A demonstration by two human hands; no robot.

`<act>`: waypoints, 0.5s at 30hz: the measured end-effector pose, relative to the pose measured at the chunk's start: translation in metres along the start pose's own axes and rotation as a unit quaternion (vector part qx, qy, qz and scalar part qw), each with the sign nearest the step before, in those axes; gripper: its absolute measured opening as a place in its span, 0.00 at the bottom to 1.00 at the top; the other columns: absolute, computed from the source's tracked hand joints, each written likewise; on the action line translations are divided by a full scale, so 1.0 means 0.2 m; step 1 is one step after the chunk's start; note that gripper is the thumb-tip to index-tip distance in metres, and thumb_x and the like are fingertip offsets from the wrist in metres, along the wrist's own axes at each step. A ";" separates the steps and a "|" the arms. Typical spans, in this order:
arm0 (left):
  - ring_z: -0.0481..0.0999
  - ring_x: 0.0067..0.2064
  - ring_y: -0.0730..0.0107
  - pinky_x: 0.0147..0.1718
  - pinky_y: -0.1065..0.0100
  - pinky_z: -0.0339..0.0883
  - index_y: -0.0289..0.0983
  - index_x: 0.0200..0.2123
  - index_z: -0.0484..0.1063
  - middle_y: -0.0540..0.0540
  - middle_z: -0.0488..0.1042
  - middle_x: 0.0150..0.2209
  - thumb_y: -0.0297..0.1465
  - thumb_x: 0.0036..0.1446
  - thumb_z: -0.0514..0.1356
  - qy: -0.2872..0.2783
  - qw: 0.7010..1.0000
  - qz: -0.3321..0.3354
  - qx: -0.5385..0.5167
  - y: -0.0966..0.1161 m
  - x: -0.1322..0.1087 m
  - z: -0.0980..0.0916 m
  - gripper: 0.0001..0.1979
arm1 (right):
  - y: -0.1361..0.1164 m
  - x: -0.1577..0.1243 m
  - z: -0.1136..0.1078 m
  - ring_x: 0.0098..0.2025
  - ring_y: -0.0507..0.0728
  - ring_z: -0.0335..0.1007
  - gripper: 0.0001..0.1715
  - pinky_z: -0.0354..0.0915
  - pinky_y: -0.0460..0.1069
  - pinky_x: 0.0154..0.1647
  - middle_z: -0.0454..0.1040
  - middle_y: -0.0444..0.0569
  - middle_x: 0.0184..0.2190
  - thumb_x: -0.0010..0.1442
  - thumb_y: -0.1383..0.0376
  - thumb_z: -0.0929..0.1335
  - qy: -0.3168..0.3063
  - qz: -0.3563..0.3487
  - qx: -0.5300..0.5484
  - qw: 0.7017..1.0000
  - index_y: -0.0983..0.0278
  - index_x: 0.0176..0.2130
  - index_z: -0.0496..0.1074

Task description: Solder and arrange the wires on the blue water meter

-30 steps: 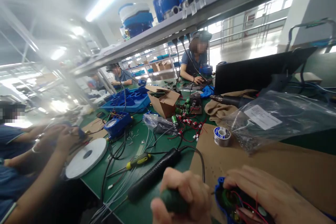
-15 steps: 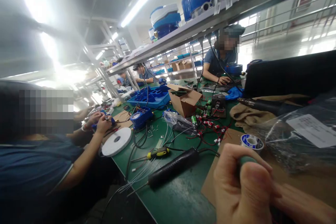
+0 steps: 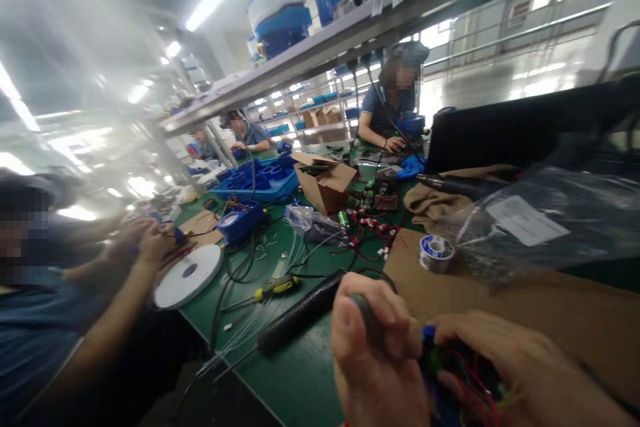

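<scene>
My left hand (image 3: 380,360) is closed in a fist round a tool with a dark green, rounded handle (image 3: 367,313). Its working end is hidden, so its kind does not show. Beside it, my right hand (image 3: 520,360) grips a blue housing (image 3: 429,333) with red and yellow wires and a green part inside. Just left of my fist lies a black corded tool (image 3: 300,310) with a thin metal shaft. A yellow-and-black screwdriver (image 3: 277,287) rests behind that.
A solder spool (image 3: 436,253) stands on cardboard (image 3: 480,293) near a clear plastic bag (image 3: 525,220). Further back are an open carton (image 3: 327,190), wired green parts (image 3: 370,203) and a blue tray (image 3: 260,192). A white reel (image 3: 189,275) lies by a co-worker (image 3: 45,320) at left.
The view has swung to the right. My left fist has turned, its handle now more upright, and my right hand with the blue wired housing has come into clearer sight.
</scene>
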State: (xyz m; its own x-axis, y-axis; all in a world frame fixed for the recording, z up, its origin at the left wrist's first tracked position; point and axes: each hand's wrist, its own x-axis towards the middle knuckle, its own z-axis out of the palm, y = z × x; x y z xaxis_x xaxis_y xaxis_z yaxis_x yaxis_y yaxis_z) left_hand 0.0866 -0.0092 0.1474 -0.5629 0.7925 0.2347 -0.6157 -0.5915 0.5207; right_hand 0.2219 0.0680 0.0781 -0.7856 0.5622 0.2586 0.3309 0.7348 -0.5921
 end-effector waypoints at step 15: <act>0.61 0.17 0.77 0.16 0.77 0.64 0.39 0.28 0.71 0.54 0.60 0.16 0.52 0.61 0.57 -0.161 0.960 0.098 0.206 0.17 0.06 0.00 0.23 | -0.13 0.01 -0.09 0.40 0.58 0.66 0.09 0.58 0.51 0.40 0.71 0.44 0.38 0.58 0.73 0.70 0.005 0.032 0.067 0.997 0.63 0.39 0.71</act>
State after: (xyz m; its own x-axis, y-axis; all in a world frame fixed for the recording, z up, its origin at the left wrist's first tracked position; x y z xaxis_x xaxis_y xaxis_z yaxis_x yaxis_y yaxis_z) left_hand 0.0592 -0.0188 0.1681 -0.4053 0.7157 0.5688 -0.2067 -0.6778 0.7055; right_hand 0.2214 0.0559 0.1074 -0.7596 0.6107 0.2238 0.3072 0.6401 -0.7042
